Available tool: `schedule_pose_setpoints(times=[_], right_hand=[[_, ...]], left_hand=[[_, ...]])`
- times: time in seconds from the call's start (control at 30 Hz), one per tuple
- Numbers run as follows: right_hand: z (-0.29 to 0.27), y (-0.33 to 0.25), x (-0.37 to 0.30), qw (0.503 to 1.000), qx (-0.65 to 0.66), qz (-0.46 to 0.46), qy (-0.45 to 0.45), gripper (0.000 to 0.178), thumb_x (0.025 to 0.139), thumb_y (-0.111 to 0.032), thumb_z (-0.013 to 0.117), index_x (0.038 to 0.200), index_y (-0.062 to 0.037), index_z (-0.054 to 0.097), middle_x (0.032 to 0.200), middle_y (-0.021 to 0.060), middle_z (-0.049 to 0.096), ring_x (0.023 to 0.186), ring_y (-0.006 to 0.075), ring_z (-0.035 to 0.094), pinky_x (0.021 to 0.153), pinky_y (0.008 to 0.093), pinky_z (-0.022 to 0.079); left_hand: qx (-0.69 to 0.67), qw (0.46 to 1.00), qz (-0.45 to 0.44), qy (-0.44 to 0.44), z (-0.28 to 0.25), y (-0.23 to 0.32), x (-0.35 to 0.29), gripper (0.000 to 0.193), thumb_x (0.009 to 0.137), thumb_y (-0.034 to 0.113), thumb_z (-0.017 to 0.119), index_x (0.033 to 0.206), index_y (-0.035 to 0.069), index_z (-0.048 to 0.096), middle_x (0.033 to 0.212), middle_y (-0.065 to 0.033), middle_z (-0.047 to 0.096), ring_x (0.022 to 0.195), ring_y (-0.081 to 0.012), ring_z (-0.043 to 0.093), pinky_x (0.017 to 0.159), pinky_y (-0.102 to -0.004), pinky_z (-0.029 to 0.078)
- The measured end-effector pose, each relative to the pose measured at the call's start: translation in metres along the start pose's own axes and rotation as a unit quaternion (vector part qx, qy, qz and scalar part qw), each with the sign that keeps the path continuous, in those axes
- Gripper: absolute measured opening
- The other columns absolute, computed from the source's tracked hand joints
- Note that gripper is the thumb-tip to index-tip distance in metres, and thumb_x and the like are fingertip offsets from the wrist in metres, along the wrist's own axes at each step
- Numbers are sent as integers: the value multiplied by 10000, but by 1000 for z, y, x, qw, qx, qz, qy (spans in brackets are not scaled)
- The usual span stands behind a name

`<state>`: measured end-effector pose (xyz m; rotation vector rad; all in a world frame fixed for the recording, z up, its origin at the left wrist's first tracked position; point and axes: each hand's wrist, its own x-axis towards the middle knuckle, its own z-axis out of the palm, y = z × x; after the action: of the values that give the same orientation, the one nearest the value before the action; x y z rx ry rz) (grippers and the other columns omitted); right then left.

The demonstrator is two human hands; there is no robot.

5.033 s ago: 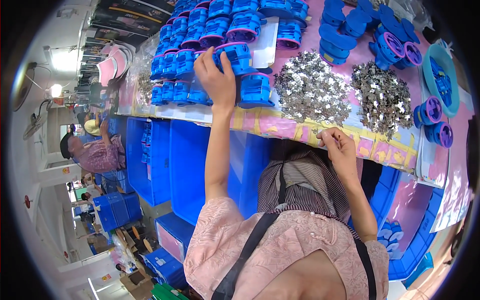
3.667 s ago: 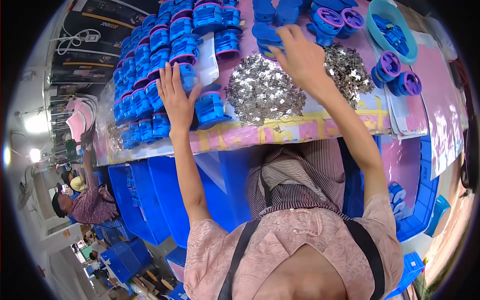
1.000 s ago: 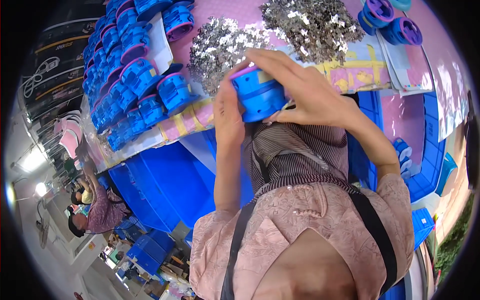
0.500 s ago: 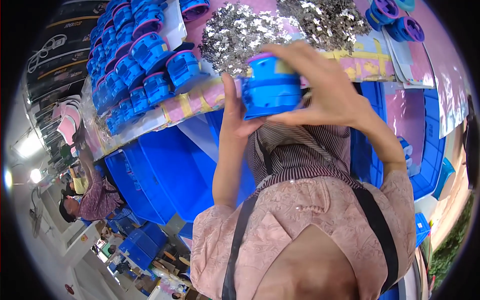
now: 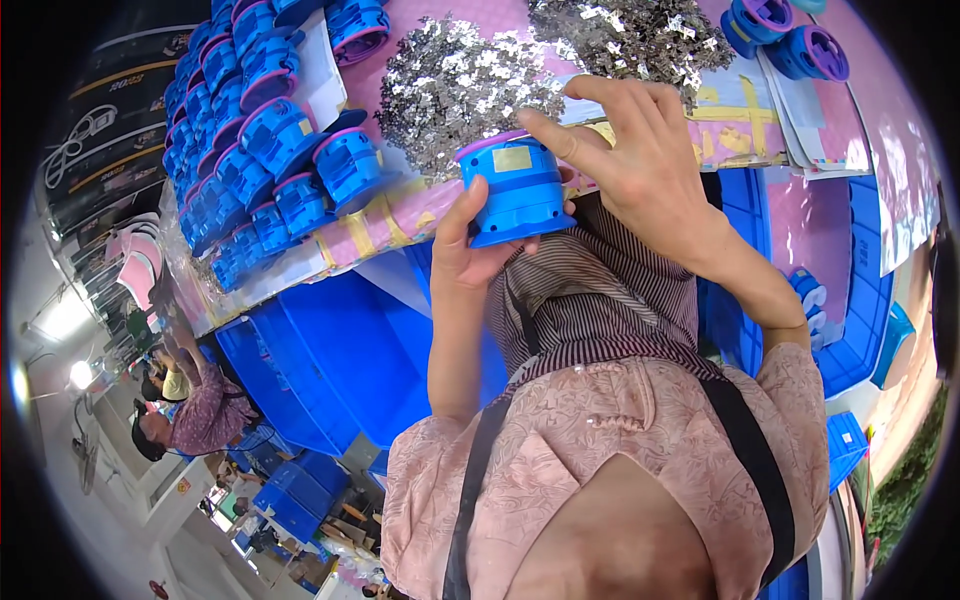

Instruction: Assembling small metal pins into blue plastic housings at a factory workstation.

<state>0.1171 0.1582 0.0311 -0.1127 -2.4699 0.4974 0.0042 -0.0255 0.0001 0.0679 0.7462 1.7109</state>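
A round blue plastic housing (image 5: 515, 190) with a purple top rim, a wide base flange and a pale yellowish patch on its side stands upright before me. My left hand (image 5: 470, 240) grips it from below and the left, thumb along its side and the other fingers partly hidden behind it. Just right of the rim is my right hand (image 5: 640, 160), thumb and forefinger spread apart, with nothing visible between them. Past the housing, small shiny metal clips (image 5: 460, 85) lie heaped on the table, and a darker heap of metal pieces (image 5: 640, 45) lies to their right.
Many similar blue housings (image 5: 275, 140) are stacked at the far left; a few more purple-rimmed ones (image 5: 810, 52) stand far right. Yellow tape runs along the pink table edge (image 5: 360, 232). Blue bins (image 5: 340, 350) sit below, left and right. A co-worker (image 5: 205, 415) is at left.
My right hand has let go of the housing and opened beside its rim. The housing, now in my left hand alone, has shifted slightly left and turned, showing its yellowish patch more fully.
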Motion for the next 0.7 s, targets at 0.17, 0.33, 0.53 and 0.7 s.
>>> schedule_pose_setpoints(times=[0.17,0.33,0.53,0.7], right_hand=[[-8,21,4,993,82,-47,-77,483,764,-46,692,1224,-193,697,1048,67,564,963,242,552,854,376,400],[-8,29,4,945,320,22,-66,510,758,-158,763,1260,-145,679,994,92,528,898,252,534,798,356,446],[1,9,-13,872,429,234,-25,197,829,-125,775,991,-54,687,762,6,579,653,99,528,565,265,417],[-37,99,59,678,536,408,295,186,925,-246,686,820,-104,628,634,-27,528,450,56,424,392,229,285]], left_hand=[[19,999,-46,-14,-2,11,5,808,930,571,521,1426,-44,352,1275,-283,564,1022,-430,655,449,-299,536],[-75,995,-54,-32,-4,4,14,767,934,598,496,1410,2,413,1229,-234,604,951,-378,680,455,-325,537],[-151,987,-41,-46,-11,-8,30,690,954,571,499,1448,98,404,1359,-191,539,1127,-337,615,651,-400,583],[-162,985,-26,-53,-18,-9,29,801,947,581,503,1491,30,295,1393,-265,449,1200,-442,520,665,-435,578]])
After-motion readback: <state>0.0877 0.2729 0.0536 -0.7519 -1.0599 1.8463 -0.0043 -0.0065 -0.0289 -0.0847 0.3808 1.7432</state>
